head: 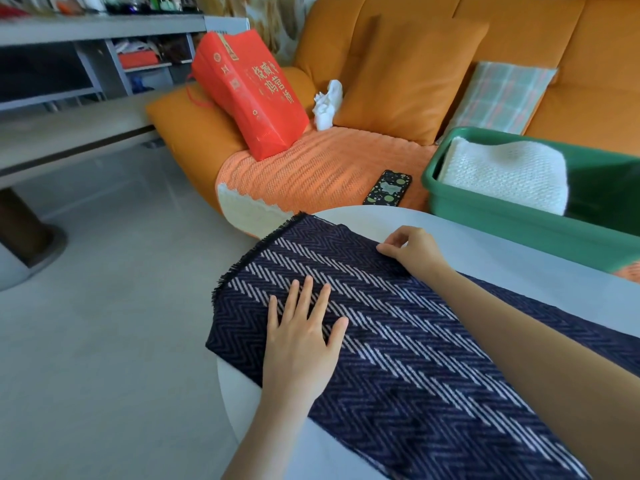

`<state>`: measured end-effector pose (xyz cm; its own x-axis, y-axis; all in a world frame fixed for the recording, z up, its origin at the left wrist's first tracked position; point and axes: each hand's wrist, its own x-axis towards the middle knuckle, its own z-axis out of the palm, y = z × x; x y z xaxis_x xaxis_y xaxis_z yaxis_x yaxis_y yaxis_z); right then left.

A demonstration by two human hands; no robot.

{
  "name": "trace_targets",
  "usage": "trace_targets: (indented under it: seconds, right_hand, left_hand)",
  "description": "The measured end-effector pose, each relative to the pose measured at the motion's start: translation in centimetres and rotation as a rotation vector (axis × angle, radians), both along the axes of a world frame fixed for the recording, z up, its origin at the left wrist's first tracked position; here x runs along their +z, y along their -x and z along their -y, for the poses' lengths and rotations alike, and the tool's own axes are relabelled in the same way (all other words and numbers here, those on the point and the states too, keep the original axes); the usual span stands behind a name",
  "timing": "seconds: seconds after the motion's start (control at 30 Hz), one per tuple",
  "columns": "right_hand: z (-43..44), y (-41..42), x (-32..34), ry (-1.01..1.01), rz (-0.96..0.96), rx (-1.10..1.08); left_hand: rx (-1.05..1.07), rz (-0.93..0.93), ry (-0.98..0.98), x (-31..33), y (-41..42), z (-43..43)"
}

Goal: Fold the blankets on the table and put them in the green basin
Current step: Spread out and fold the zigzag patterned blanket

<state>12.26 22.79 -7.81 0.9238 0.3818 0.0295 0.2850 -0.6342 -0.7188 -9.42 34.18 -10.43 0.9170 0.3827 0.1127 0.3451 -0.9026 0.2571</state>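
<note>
Head view: the left hand (301, 344) lies flat on the dark blanket (415, 358), its grip holding nothing; the right hand (415, 252) has its grip pinching the blanket's edge.

The dark blanket (408, 348) is woven cloth, thick and a bit fuzzy, with rough loose threads along its edge. The table (502, 258) under it is white, smooth and matt. The basin (502, 216) is green plastic, smooth with a soft shine. The white blanket (502, 171) in it is knitted cloth, bumpy and soft-looking. The sofa (519, 22) is orange and smooth like leather. The cover (311, 168) on its seat is orange knitted cloth with ridges. The bag (249, 91) is red paper, smooth and a little shiny. The phone (388, 188) has a glossy back. The floor (104, 341) is grey, hard and smooth, with a faint shine.
</note>
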Motion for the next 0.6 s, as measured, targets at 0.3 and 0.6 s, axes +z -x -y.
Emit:
trace_targets:
  seconds: [0.3, 0.6]
  right_hand:
    - [-6.5, -0.1, 1.4, 0.085, 0.038, 0.070]
    - [-10.6, -0.8, 0.9, 0.217, -0.077, 0.006]
  left_hand:
    - [-0.001, 0.003, 0.014, 0.4, 0.1, 0.2]
    - [-0.009, 0.055, 0.038, 0.1, 0.1, 0.1]
